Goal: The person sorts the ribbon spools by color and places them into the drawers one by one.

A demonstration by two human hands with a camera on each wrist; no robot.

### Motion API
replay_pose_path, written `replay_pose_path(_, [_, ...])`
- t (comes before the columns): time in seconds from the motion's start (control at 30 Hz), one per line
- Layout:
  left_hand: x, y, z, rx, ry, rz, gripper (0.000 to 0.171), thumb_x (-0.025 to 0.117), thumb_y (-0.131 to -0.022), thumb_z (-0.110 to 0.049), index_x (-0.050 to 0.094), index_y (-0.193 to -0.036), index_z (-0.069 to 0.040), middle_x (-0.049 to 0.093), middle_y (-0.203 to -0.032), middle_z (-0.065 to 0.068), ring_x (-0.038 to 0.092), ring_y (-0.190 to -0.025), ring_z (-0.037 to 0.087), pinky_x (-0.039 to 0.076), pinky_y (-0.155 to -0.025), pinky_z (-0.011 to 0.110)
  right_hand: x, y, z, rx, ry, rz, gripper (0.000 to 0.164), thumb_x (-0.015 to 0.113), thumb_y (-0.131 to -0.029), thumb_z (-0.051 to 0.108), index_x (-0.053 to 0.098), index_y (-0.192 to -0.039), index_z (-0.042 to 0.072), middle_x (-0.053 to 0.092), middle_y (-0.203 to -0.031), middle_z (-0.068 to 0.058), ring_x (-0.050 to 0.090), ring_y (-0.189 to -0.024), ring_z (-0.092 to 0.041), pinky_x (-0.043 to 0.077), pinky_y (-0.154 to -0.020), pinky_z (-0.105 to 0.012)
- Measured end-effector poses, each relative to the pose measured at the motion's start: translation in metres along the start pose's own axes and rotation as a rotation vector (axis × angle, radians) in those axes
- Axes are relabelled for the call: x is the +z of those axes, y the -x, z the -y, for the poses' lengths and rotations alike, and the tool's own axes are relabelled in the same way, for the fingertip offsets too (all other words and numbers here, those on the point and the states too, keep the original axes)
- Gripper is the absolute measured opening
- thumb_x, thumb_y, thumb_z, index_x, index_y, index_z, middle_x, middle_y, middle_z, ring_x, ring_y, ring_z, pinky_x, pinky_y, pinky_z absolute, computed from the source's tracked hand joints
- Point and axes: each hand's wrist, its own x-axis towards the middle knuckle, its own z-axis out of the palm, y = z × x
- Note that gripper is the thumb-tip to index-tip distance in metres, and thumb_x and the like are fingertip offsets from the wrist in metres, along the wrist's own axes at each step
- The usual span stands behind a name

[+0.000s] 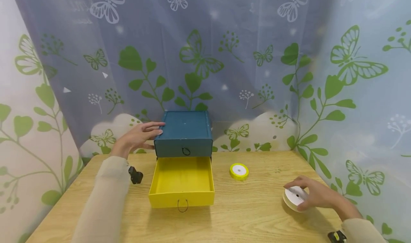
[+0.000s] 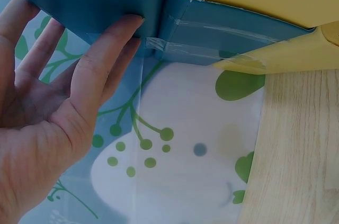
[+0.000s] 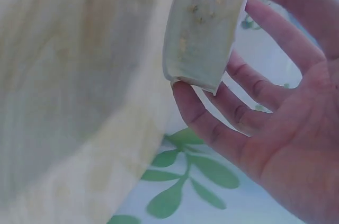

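A dark blue drawer box (image 1: 184,127) stands toward the back of the table, its lower yellow drawer (image 1: 181,175) pulled out with a bare floor. My left hand (image 1: 138,137) rests against the box's left side, fingertips on its top edge; in the left wrist view, the fingers (image 2: 100,60) lie fairly straight against the blue wall. At the right, my right hand (image 1: 318,193) holds a white ribbon spool (image 1: 294,197) between thumb and fingers. The right wrist view shows the spool's pale, translucent rim (image 3: 206,33) close up. Between box and right hand lies a yellow ribbon spool (image 1: 239,171).
The wooden table (image 1: 257,214) meets a butterfly-and-leaf patterned curtain (image 1: 250,79) at the back and sides. A thin cord loop (image 1: 183,205) hangs on the yellow drawer's front. The upper blue drawer, with a dark loop (image 1: 186,151), is closed.
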Motion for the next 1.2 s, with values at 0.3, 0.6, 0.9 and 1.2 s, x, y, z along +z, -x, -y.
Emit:
replay_pose_path(0.3, [0.000,0.000,0.000,0.005,-0.011,-0.002,0.063,0.059,-0.106,-0.035,0.034,-0.163,-0.021,0.020,-0.173,0.013,0.020,-0.158,0.046,0.045,-0.114,0.063,-0.009,-0.015,0.031,-0.038,0.004,-0.003,0.063,0.090,-0.077,0.037,0.069,-0.135,0.023,0.060,-0.126,-0.008,0.056,-0.106,-0.006,0.046,-0.079,-0.022])
replay_pose_path(0.6, [0.000,0.000,0.001,0.010,-0.014,0.000,0.063,0.058,-0.107,-0.034,0.034,-0.163,-0.021,0.019,-0.173,0.014,0.019,-0.158,0.046,0.045,-0.114,0.063,-0.013,-0.030,0.063,-0.066,0.017,0.004,0.065,0.091,-0.075,0.033,0.069,-0.135,0.019,0.059,-0.126,-0.009,0.054,-0.103,-0.011,0.045,-0.076,-0.023])
replay_pose_path(0.9, [0.000,-0.001,0.001,0.008,-0.014,-0.002,0.063,0.059,-0.107,-0.035,0.034,-0.163,-0.021,0.020,-0.173,0.014,0.021,-0.158,0.046,0.045,-0.114,0.063,-0.016,-0.048,0.094,-0.130,0.036,0.023,0.063,0.091,-0.075,0.031,0.070,-0.134,0.021,0.059,-0.124,-0.006,0.052,-0.100,-0.011,0.047,-0.077,-0.023])
replay_pose_path(1.2, [-0.002,-0.001,0.002,0.010,-0.018,-0.003,0.063,0.058,-0.107,-0.035,0.034,-0.163,-0.021,0.020,-0.173,0.014,0.021,-0.158,0.046,0.045,-0.114,0.063,-0.018,-0.067,0.121,-0.189,0.072,0.012,0.062,0.092,-0.073,0.025,0.071,-0.132,0.025,0.057,-0.121,-0.004,0.052,-0.100,-0.015,0.048,-0.080,-0.025])
